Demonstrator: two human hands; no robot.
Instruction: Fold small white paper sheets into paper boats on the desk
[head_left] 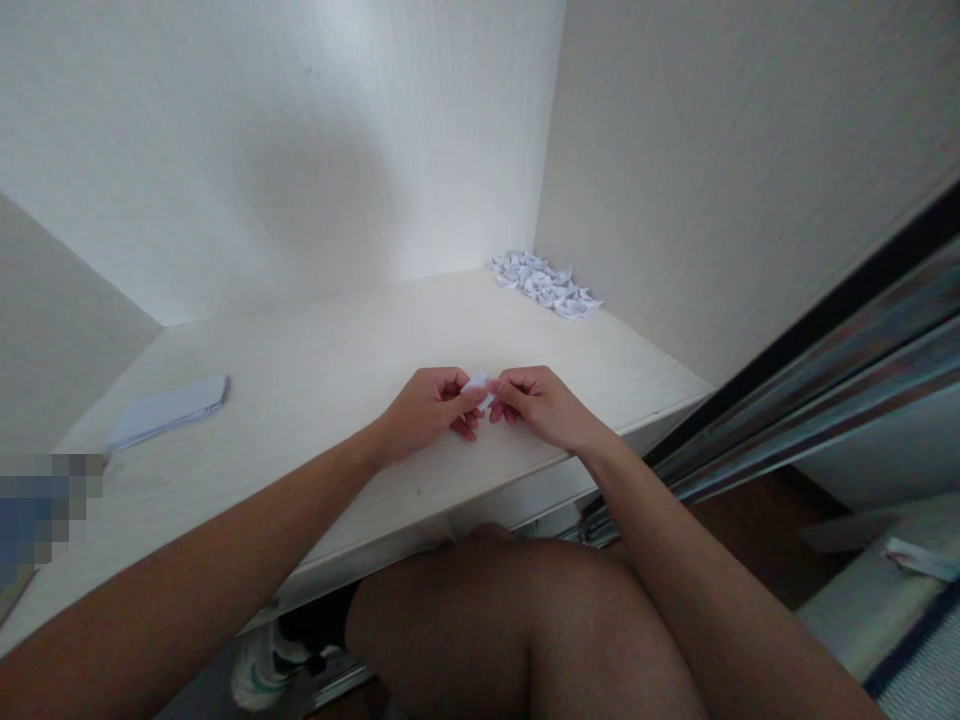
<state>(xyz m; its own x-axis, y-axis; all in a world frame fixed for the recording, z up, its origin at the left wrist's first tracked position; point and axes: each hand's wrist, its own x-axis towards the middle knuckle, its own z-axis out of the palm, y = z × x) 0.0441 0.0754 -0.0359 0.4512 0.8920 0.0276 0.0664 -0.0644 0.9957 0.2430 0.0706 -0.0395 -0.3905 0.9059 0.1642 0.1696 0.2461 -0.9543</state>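
Note:
A small folded piece of white paper (475, 383) is pinched between both hands, just above the white shelf (360, 350) near its front edge. My left hand (441, 400) is closed on the paper's left side, thumb on top. From the right, my right hand (531, 400) grips the other side between thumb and fingers. The fingertips hide part of the paper, so its exact folded shape is hard to make out.
A heap of small folded white papers (547, 285) lies in the back right corner. To the left rests a stack of white paper sheets (171, 410). White walls enclose the shelf, and a dark-edged metal rail (810, 370) runs along the right.

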